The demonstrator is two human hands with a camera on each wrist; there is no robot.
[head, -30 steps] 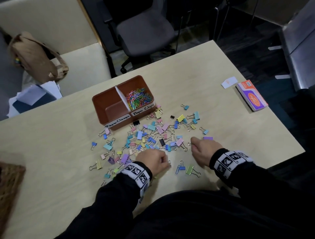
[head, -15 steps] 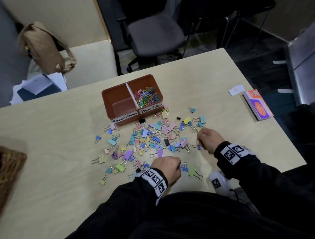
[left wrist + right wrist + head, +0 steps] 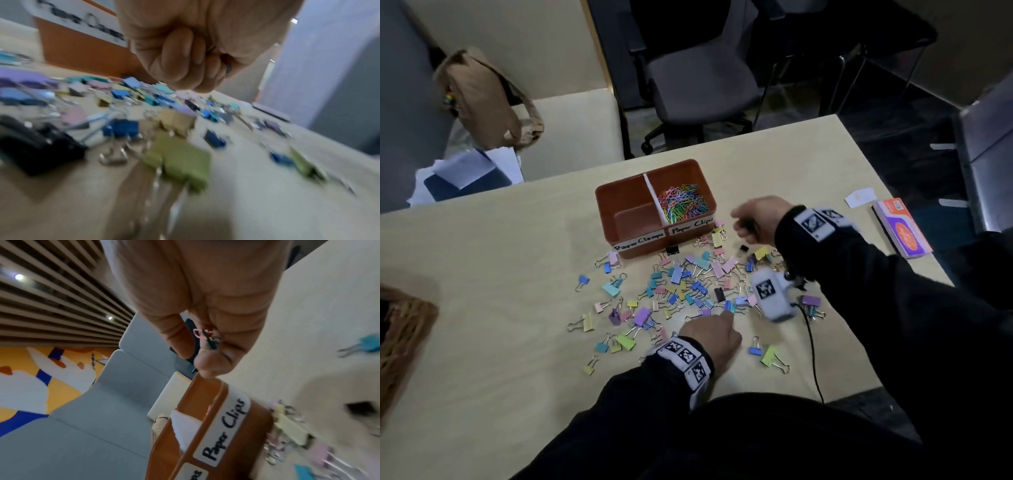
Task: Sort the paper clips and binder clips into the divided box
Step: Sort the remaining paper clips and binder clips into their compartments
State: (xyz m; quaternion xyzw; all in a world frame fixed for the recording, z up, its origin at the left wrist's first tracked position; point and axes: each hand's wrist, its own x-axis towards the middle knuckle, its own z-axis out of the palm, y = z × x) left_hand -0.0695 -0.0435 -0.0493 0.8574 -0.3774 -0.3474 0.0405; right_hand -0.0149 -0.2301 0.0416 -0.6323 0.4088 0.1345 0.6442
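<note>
The brown divided box (image 3: 601,205) stands mid-table. Its right compartment, labelled Paper Clips, holds coloured paper clips (image 3: 681,205); the left one, labelled Paper Clamps, looks bare. Pastel binder clips (image 3: 688,284) lie scattered in front of it. My right hand (image 3: 739,226) hovers just right of the box. In the right wrist view this hand (image 3: 201,345) pinches a pink and a green paper clip (image 3: 203,335) above the box rim (image 3: 207,402). My left hand (image 3: 722,318) rests at the pile's near edge. It is a closed fist (image 3: 195,65), with a bit of wire showing between the fingers.
An orange booklet (image 3: 900,228) and a white card (image 3: 859,198) lie at the table's right edge. A wicker basket (image 3: 400,332) sits at the left edge. A white tagged device (image 3: 772,294) with a cable hangs under my right wrist. An office chair (image 3: 698,82) stands beyond the table.
My right hand has risen from the right side of the pile and moved forward to the box's right end. My left hand has stayed at the pile's near edge.
</note>
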